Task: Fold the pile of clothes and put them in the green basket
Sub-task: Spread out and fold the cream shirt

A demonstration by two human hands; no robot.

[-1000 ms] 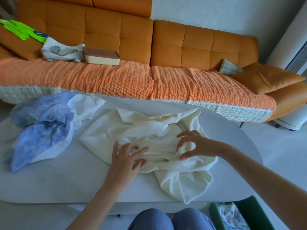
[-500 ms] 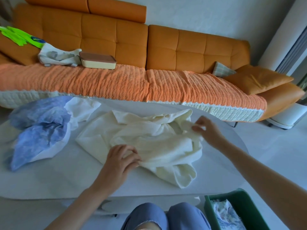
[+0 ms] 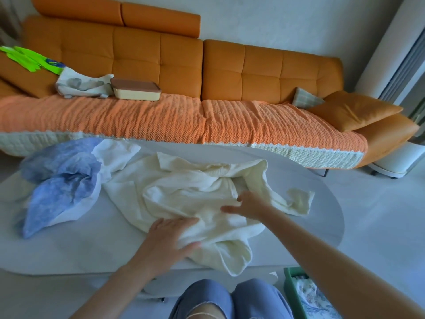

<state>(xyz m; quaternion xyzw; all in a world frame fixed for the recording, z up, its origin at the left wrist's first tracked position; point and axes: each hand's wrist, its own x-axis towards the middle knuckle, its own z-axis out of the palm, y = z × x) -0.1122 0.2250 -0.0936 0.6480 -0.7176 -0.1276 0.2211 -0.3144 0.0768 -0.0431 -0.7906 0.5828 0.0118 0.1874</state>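
On the white bench [image 3: 69, 249], seen from the head camera, a cream garment [image 3: 195, 192] lies crumpled and spread in front of the person, one corner hanging over the near edge. The left hand [image 3: 170, 236] lies flat on its near part, fingers [image 3: 184, 221] straight and spread, thumb out to the side, pressing the cloth down and not pinching it. The right hand [image 3: 250, 203] rests on the middle of the same garment; its fingers [image 3: 227, 208] reach leftward and look straight and apart, though blur softens them.

To the left on the bench, a blue mottled garment [image 3: 62, 183] sits heaped, touching a white garment [image 3: 115, 153] behind it; neither is folded. By the person's right knee, the green basket [image 3: 290, 279] stands on the floor, with a patterned cloth [image 3: 310, 298] already inside.

By my reading, the task is early to midway: at least one piece is in the basket, the cream one is only being smoothed out for its first fold, and two more wait.
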